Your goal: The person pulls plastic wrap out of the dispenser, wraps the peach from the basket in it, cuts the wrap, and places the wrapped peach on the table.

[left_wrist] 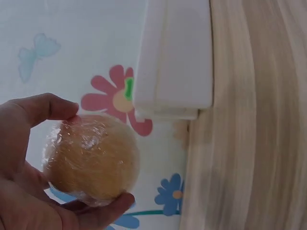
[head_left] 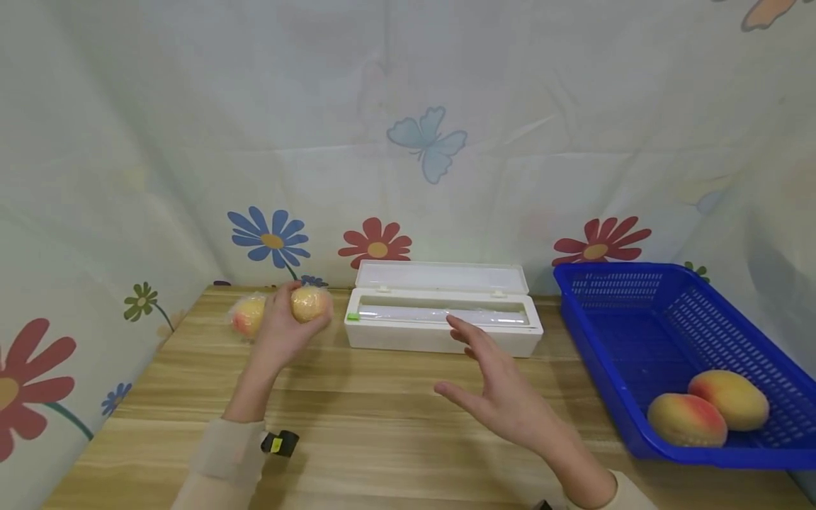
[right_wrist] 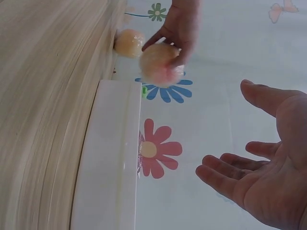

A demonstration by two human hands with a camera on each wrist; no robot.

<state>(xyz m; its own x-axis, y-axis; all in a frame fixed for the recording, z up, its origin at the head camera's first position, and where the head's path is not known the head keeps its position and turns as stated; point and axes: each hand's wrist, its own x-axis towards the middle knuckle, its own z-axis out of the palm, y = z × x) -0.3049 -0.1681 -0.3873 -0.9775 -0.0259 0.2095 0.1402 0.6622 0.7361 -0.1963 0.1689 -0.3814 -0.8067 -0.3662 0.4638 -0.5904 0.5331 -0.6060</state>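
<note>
My left hand (head_left: 285,331) grips a peach (left_wrist: 98,158) wrapped in clear plastic film, with thumb and fingers around its sides. Beside that hand, on the left of the table, a second film-wrapped peach (head_left: 247,316) sits near the back edge. My right hand (head_left: 503,393) hovers in front of the white cling film box (head_left: 440,338), fingers spread apart and holding nothing. The box lid (head_left: 440,275) is tipped back, and a roll of film (head_left: 440,315) lies inside. In the right wrist view the held peach (right_wrist: 160,64) appears apart from the table.
A blue plastic basket (head_left: 612,382) stands at the right of the wooden table (head_left: 382,432). Two unwrapped peaches (head_left: 687,420) lie in its near end. Behind everything hangs a flower-printed cloth (head_left: 306,142). A black wrist camera (head_left: 280,443) sits at the left sleeve.
</note>
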